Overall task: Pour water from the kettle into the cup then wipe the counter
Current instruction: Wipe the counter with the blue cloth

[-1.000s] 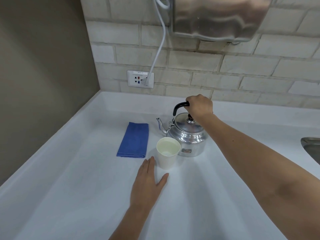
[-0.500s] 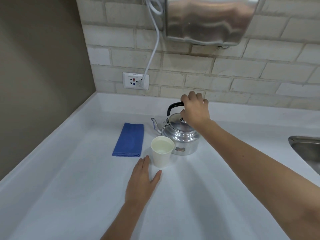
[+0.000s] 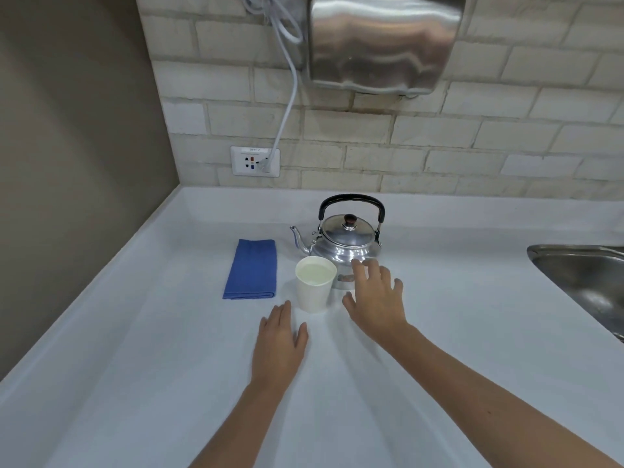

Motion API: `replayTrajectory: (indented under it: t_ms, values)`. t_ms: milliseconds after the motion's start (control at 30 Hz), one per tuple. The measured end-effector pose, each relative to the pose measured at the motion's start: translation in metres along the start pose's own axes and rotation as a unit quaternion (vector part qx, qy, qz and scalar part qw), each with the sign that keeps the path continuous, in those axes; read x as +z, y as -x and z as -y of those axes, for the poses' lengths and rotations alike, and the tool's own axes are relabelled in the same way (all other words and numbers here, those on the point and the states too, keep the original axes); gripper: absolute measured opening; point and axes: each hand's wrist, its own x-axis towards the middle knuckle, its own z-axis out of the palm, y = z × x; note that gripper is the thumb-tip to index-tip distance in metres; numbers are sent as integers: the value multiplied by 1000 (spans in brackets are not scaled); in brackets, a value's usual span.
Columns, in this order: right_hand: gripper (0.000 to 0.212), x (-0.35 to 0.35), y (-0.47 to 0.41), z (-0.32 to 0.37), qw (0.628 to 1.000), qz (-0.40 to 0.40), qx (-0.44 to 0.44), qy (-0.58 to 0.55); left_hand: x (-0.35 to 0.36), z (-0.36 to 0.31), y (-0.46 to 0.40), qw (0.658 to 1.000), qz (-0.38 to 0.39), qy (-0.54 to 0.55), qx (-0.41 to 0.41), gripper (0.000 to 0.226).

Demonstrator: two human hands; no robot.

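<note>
A shiny steel kettle (image 3: 347, 243) with a black handle stands upright on the white counter (image 3: 169, 366), spout pointing left. Just in front of it stands a white paper cup (image 3: 315, 285) holding water. A folded blue cloth (image 3: 251, 269) lies flat to the left of the cup. My left hand (image 3: 278, 342) rests palm down on the counter just before the cup, fingers together, holding nothing. My right hand (image 3: 376, 297) hovers open to the right of the cup, in front of the kettle's base, fingers spread and empty.
A steel sink (image 3: 587, 282) is set into the counter at the right edge. On the brick wall hang a metal hand dryer (image 3: 381, 42) and a socket (image 3: 255, 161) with a white cable plugged in. A brown wall closes off the left side.
My right hand let go of the kettle handle and drew back down toward me, now open beside the cup. The kettle, cup and cloth stayed put, as did my left hand.
</note>
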Motion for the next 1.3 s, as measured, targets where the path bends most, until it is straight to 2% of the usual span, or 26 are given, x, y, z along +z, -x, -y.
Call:
replayTrajectory:
  t_ms: [167,400,467,600,667,833,1033,1300]
  values:
    - [61,25,41,11,997,62,26,22,-8,10,13,998,11,-59,35,53]
    - [58,50,82,28,994,95,48,23,-14,20,20,993,47,-75,77,52]
    - [56,55,87,29,994,90,54,21,-17,19,17,995,24,-52,82,49]
    - [54,59,87,27,994,81,67,7,-39,19,-17,991,-87,-4,105,35]
    - [55,61,88,27,994,80,69,5,-51,24,-49,988,-102,-30,110,31]
    - [57,64,88,27,994,82,65,13,-55,45,-123,979,11,-181,98,45]
    - [57,64,81,23,993,101,49,18,-29,54,-162,969,115,-208,70,57]
    - [53,61,71,25,994,95,57,1,-14,69,-156,962,91,-243,89,57]
